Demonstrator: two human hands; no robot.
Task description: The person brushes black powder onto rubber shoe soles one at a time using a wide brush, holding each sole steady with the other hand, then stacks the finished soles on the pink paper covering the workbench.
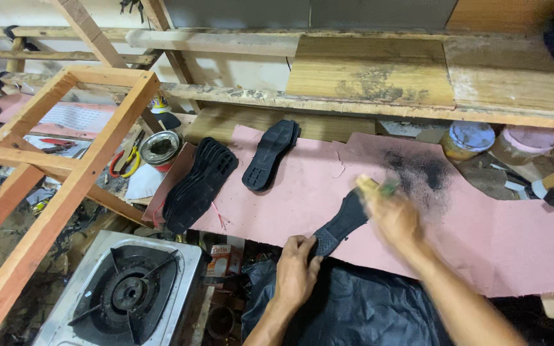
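Observation:
My left hand (297, 266) pinches the near end of a black shoe sole (342, 224) that lies tread up on a pink sheet (495, 237). My right hand (394, 214) is blurred over the sole's far end and grips a brush with a pale handle (368, 184). A dark stain (421, 173) marks the sheet just beyond it.
Several black soles are stacked (199, 184) at the sheet's left edge, with a pair (272, 154) beside them. An open tin (159, 148) and pliers (126, 161) lie at left under a wooden frame (65, 186). A gas stove (123, 291) sits below. Lidded tubs (469, 139) stand at right.

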